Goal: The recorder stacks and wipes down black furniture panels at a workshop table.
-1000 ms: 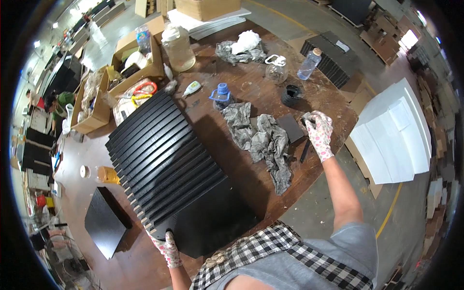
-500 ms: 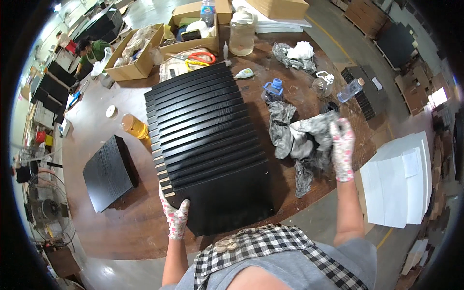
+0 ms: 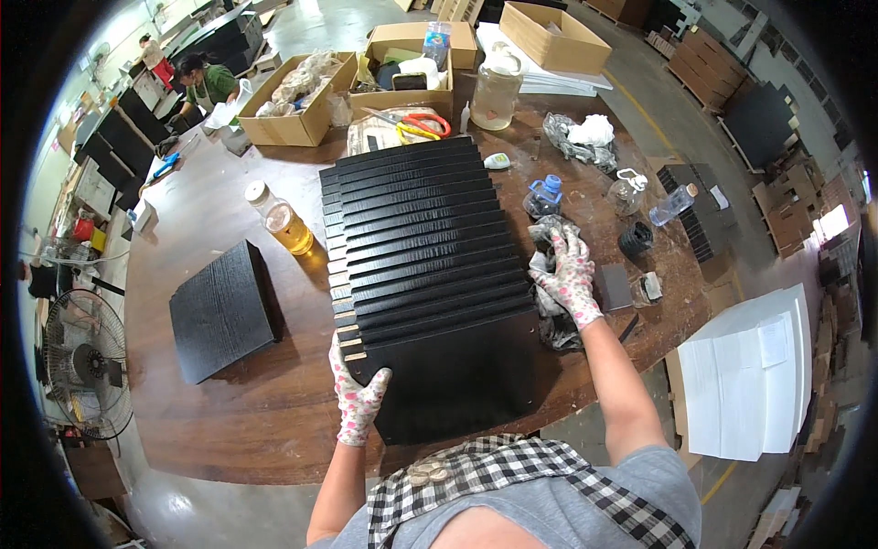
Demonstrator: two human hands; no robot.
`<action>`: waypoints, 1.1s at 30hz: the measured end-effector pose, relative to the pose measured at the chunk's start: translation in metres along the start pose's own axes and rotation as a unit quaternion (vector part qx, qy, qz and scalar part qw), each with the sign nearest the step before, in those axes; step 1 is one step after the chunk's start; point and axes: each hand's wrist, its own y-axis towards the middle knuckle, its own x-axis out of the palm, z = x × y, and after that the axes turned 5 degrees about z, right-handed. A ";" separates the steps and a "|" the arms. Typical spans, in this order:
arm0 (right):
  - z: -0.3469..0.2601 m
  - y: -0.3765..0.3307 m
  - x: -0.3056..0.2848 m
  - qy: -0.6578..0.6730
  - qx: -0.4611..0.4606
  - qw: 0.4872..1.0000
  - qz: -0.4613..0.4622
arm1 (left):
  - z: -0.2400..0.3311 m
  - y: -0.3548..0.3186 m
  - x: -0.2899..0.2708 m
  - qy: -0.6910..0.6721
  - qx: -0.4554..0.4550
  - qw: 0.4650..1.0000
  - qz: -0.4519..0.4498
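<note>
A row of overlapping black boards (image 3: pixel 425 242) lies on the brown table in front of me, each one stepped a little behind the other. My left hand (image 3: pixel 358 403), in a white floral glove, grips the near left edge of the front board (image 3: pixel 457 380), with its thumb on top and the other fingers partly hidden at the side. To the right of the boards, my right hand (image 3: pixel 569 279), gloved alike, is on a crumpled grey rag (image 3: pixel 560 333), its fingers curved over the cloth. Part of the rag is hidden under the palm.
Left of the stack lie a separate black board (image 3: pixel 227 311) and a bottle of amber liquid (image 3: pixel 293 231). Scissors (image 3: pixel 422 126), cardboard boxes (image 3: pixel 302 128) and a large clear jug (image 3: pixel 497 90) stand beyond. Small bottles (image 3: pixel 673 205) sit at right. A person (image 3: pixel 203 84) works far left.
My right hand has moved left, bringing the grey rag in a bunch against the right side of the boards. My left hand keeps its hold. The whole view has shifted slightly.
</note>
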 end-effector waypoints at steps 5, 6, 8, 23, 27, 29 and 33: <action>0.046 0.018 0.017 0.335 0.038 0.941 -0.007 | 0.010 0.002 0.005 0.016 -0.006 1.000 -0.011; 0.032 0.018 -0.021 0.507 0.138 0.849 -0.049 | 0.010 0.002 0.005 0.018 -0.005 1.000 -0.013; -0.005 0.021 -0.086 0.576 0.007 0.808 0.125 | 0.009 0.001 -0.004 0.045 0.002 0.999 -0.004; -0.158 -0.062 -0.043 0.168 -0.366 0.914 0.060 | 0.008 0.001 0.007 0.044 0.022 0.999 -0.006; -0.227 -0.058 -0.048 0.215 -0.399 0.891 0.027 | 0.000 0.003 0.010 0.013 0.089 0.996 -0.008; -0.220 -0.059 -0.041 0.282 -0.386 0.877 0.038 | -0.047 -0.008 -0.012 0.179 0.239 0.948 -0.108; -0.093 -0.047 -0.031 0.242 -0.170 0.950 0.098 | 0.012 0.006 -0.001 0.058 0.065 0.996 -0.021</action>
